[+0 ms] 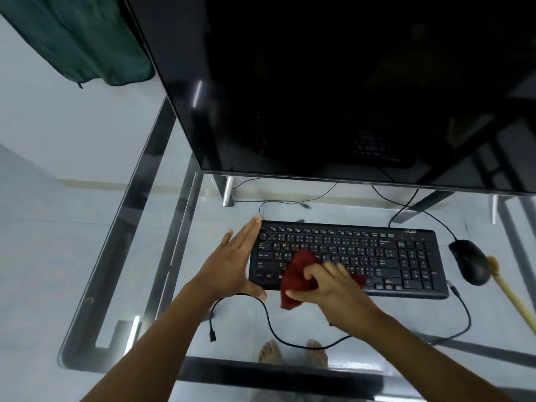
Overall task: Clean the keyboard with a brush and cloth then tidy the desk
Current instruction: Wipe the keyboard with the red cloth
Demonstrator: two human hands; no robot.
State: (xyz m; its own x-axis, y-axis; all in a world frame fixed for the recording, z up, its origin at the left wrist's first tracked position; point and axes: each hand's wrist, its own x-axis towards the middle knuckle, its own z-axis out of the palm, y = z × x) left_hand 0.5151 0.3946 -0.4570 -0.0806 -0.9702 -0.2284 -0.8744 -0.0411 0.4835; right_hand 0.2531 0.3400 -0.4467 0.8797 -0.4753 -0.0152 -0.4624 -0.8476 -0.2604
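A black keyboard [377, 253] lies flat on the glass desk [185, 285]. My left hand [232, 262] rests flat against the keyboard's left end, fingers straight, thumb at its front corner. My right hand [327, 282] grips a crumpled dark red cloth [295, 274] pressed on the lower left keys near the front edge. A wooden-handled brush [510, 294] lies at the far right of the desk, beyond the mouse.
A black mouse [471, 265] sits right of the keyboard, its cable looping along the desk front. A loose black cable [269, 317] lies before the keyboard. A large dark monitor [333, 82] stands behind. Bare feet show through the glass. Green fabric [75, 39] hangs top left.
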